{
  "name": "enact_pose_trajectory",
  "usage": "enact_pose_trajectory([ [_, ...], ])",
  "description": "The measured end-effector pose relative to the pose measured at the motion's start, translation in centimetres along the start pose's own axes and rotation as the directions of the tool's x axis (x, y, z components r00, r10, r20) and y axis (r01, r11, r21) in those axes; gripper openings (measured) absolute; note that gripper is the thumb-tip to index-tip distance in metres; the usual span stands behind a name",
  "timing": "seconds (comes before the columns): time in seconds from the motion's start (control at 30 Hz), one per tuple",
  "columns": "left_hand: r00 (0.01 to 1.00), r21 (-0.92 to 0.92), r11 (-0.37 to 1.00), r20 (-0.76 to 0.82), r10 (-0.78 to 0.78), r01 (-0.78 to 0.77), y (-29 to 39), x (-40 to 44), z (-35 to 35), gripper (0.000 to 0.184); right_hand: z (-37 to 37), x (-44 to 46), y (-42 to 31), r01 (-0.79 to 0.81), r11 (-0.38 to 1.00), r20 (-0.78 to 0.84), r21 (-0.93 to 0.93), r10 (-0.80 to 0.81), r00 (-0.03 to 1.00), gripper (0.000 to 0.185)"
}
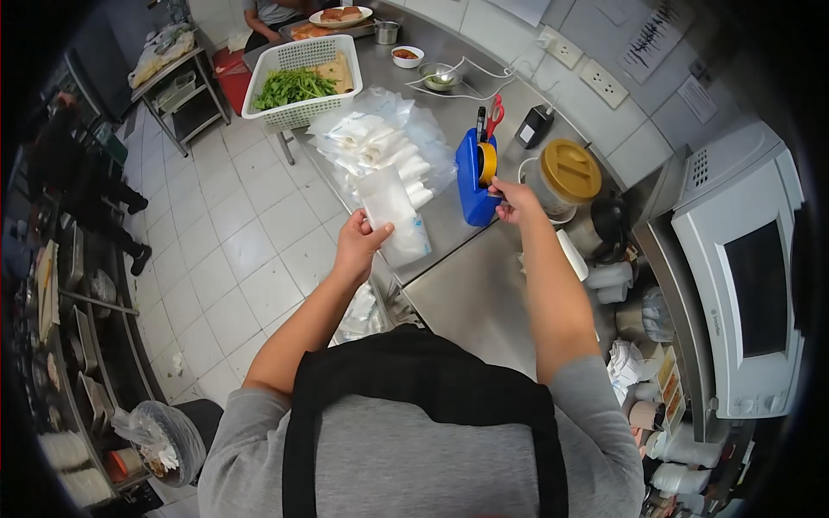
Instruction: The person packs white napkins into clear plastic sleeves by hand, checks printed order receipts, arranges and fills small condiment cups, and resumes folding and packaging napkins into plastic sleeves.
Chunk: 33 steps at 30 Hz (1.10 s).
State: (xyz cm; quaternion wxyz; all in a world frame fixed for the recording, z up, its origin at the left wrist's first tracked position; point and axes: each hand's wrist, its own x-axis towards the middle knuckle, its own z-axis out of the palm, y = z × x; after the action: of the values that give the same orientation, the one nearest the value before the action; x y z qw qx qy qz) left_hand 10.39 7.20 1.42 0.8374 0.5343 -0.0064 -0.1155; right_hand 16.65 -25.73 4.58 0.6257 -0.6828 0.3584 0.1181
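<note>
My left hand [361, 245] pinches a flat, whitish plastic packet [393, 216] with blue print near its lower end. At the front of the blue tape dispenser [476, 186], my right hand [513, 200] has its fingers closed by the cutting end; whatever they hold is too small to make out. A yellow tape roll [487, 161] sits in the dispenser, and red-handled scissors [495, 116] stand at its back. Beyond the packet, white rolled packets [371, 142] lie piled on clear plastic bags on the steel table [445, 226].
A white basket [302, 104] of green leaves stands at the table's far left. Right of the dispenser are a black box [535, 127], a yellow-lidded container [570, 173] and a microwave [743, 285]. Two other people are partly visible at the upper left and top.
</note>
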Motion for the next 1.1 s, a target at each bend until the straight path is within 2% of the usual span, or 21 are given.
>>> enact_pose_trajectory([
  [0.13, 1.000, -0.004, 1.000, -0.004, 0.013, -0.013, 0.2, 1.0, 0.0, 0.037, 0.8, -3.9, 1.3, 0.220, 0.964, -0.058, 0.151, -0.213, 0.975, 0.025],
  [0.23, 1.000, 0.037, 0.999, 0.021, 0.002, -0.003, 0.3, 1.8, -0.1, 0.040, 0.9, -5.7, 2.9, 0.310, 0.888, -0.008, 0.340, -0.326, 0.945, 0.026],
  [0.43, 0.998, -0.015, 0.999, 0.052, 0.029, -0.029, 0.0, 1.7, 0.6, 0.037, 0.8, -5.0, 6.6, 0.365, 0.841, -0.027, 0.398, -0.387, 0.922, 0.026],
  [0.53, 0.998, -0.015, 0.999, 0.058, 0.034, -0.033, 0.1, 1.7, 0.8, 0.037, 0.8, -4.5, 7.8, 0.276, 0.893, -0.007, 0.355, -0.293, 0.956, 0.023],
  [0.63, 0.997, -0.022, 1.000, 0.074, 0.023, -0.021, 0.5, 1.4, 1.0, 0.039, 1.2, -2.9, 9.0, 0.263, 0.881, -0.028, 0.393, -0.274, 0.961, 0.020],
  [0.73, 0.995, -0.030, 1.000, 0.098, 0.001, 0.002, 0.7, 1.3, 1.0, 0.040, 1.9, -1.0, 10.5, 0.405, 0.821, -0.110, 0.403, -0.396, 0.912, 0.017],
  [0.83, 0.993, -0.026, 0.999, 0.115, -0.030, 0.034, 1.2, 0.5, 1.3, 0.043, 1.8, 0.1, 11.0, 0.494, 0.730, -0.106, 0.473, -0.509, 0.854, 0.013],
  [0.93, 0.986, -0.022, 0.999, 0.164, -0.036, 0.040, 1.2, -0.1, 1.3, 0.046, 0.4, 2.0, 13.1, 0.570, 0.753, -0.117, 0.329, -0.567, 0.816, 0.010],
  [0.97, 0.986, -0.043, 0.998, 0.161, -0.033, 0.040, 1.4, -0.6, 1.8, 0.046, 0.3, 1.4, 14.0, 0.548, 0.751, -0.147, 0.369, -0.535, 0.832, 0.012],
  [1.0, 0.987, -0.070, 0.997, 0.157, -0.019, 0.030, 1.8, -0.6, 2.3, 0.046, -0.3, 1.0, 14.1, 0.541, 0.793, -0.085, 0.280, -0.541, 0.837, 0.012],
  [1.07, 0.982, -0.008, 0.999, 0.187, -0.037, 0.039, 1.4, -0.5, 1.9, 0.045, -1.1, -2.4, 13.4, 0.513, 0.854, 0.035, 0.087, -0.517, 0.855, 0.012],
  [1.1, 0.978, 0.025, 0.999, 0.202, -0.051, 0.047, 1.1, -0.5, 1.7, 0.044, -1.3, -4.5, 12.7, 0.638, 0.765, 0.091, -0.081, -0.632, 0.770, 0.011],
])
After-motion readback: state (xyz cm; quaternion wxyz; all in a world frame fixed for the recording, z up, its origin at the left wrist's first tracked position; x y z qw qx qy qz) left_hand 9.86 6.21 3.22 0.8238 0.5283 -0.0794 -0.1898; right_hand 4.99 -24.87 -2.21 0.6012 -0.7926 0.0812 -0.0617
